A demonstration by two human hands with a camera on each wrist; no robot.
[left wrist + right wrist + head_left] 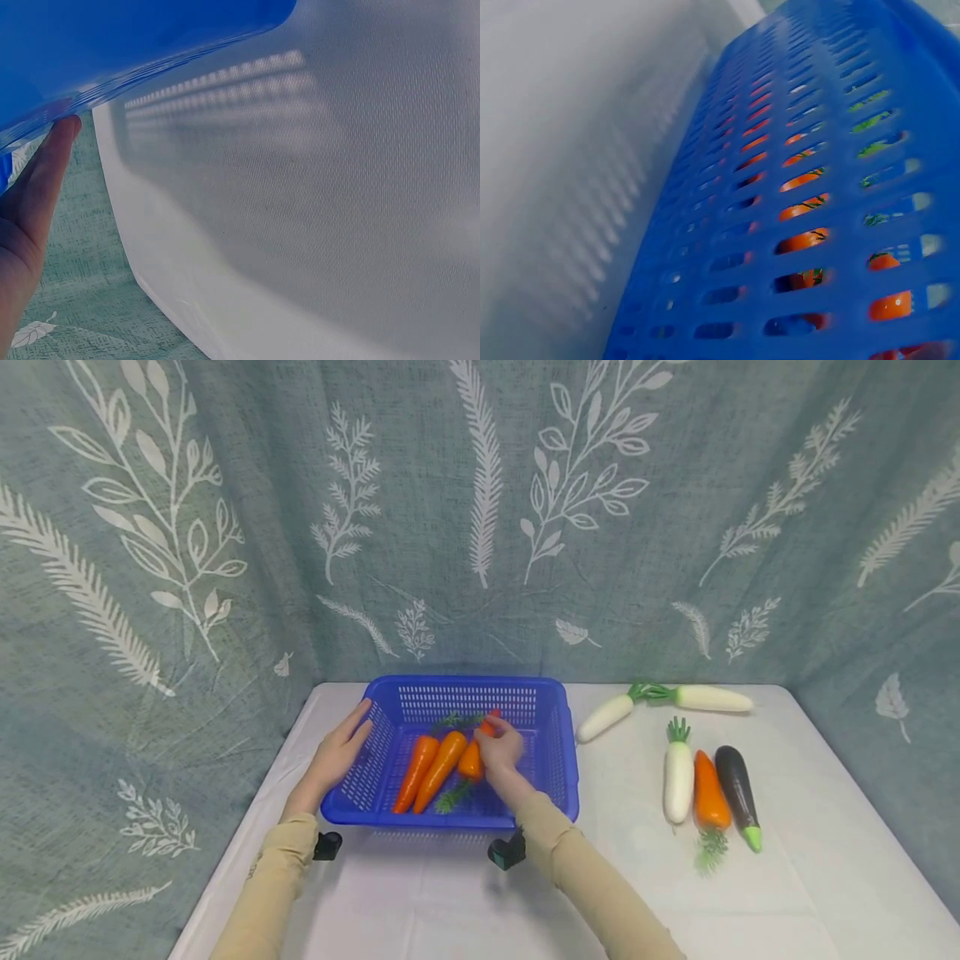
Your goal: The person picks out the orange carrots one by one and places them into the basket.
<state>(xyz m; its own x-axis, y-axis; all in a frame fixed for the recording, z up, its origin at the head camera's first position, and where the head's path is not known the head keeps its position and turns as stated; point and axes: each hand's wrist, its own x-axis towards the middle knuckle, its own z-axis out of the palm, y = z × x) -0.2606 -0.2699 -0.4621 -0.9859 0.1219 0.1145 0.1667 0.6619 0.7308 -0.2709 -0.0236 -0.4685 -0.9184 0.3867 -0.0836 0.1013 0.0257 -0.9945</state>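
Observation:
A blue plastic basket (450, 821) with slotted walls stands on the table. Inside it lie two orange carrots (439, 771) side by side, their thick ends toward the back. My right hand (501, 750) reaches into the basket and grips another carrot (472, 763), whose green top points toward me. Its fingers partly cover that carrot. My left hand (339, 757) rests against the basket's left side with straight fingers; the left wrist view shows its fingers (54, 161) at the blue rim. Orange shows through the basket's slots (804, 240) in the right wrist view, where the right hand is hidden.
Right of the basket, a white radish (678, 781), a carrot (709, 792) and an eggplant (738, 792) lie in a row on the white table (600, 877). Two more white radishes (712, 698) lie behind them, leaves touching. A patterned curtain (450, 527) hangs behind.

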